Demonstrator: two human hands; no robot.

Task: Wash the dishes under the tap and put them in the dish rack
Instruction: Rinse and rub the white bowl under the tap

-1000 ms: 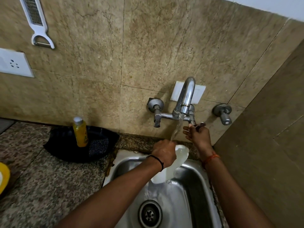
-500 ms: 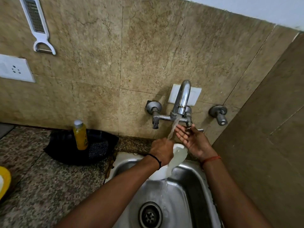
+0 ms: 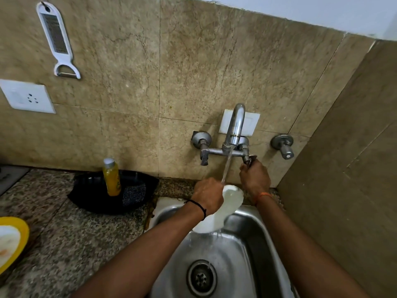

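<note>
My left hand grips a white plate by its upper rim and holds it tilted over the steel sink. Water runs from the wall tap onto the plate and drips off its lower edge. My right hand is raised to the tap's right handle, with its fingers curled round it. The dish rack is not in view.
A black tray on the granite counter holds a yellow soap bottle and a scrubber. A yellow-rimmed plate lies at the left edge. A grater and a socket are on the wall. A tiled wall closes the right side.
My right hand left the handle, opened palm up in the water stream, and has now returned to grip the handle. The plate stays under the water.
</note>
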